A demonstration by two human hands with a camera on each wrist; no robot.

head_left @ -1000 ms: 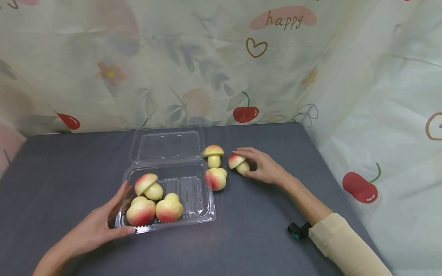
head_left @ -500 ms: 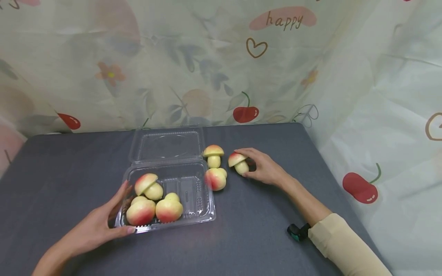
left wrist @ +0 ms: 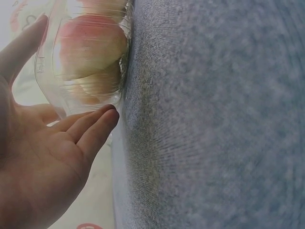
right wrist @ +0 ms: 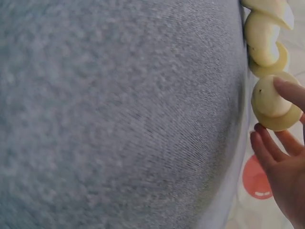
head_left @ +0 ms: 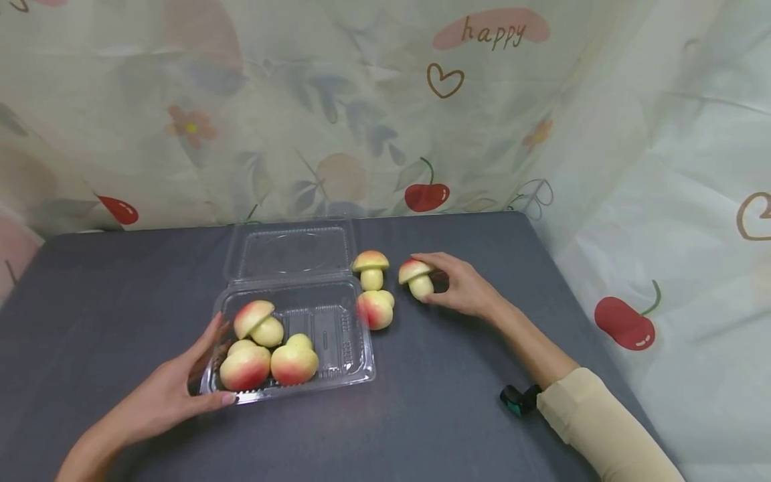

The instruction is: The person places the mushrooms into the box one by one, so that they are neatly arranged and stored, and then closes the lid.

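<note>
My left hand [head_left: 165, 395] holds the near left corner of a clear plastic clamshell container [head_left: 337, 383], thumb at the front edge and fingers along the left side. Inside lie a toy mushroom with a tilted red-and-yellow cap [head_left: 253, 318] and two more mushrooms, one at the left [head_left: 245, 368] and one beside it [head_left: 294, 361], caps toward the front. To the right of the container, my right hand [head_left: 464, 288] pinches another toy mushroom [head_left: 420, 286] between thumb and fingers, cap up. The right wrist view shows the thumb on the pale stem of this mushroom [right wrist: 271, 100].
Between the container and my right hand, one mushroom [head_left: 371, 268] stands upright, and another [head_left: 376, 310] lies in front of it against the container's rim. The open lid [head_left: 292, 254] extends backward. A patterned curtain [head_left: 271, 134] hangs behind the dark grey table [head_left: 434, 408].
The mushroom in my right hand has turned from tilted to more upright, and the hand has risen slightly. My left hand stays at the container's corner.
</note>
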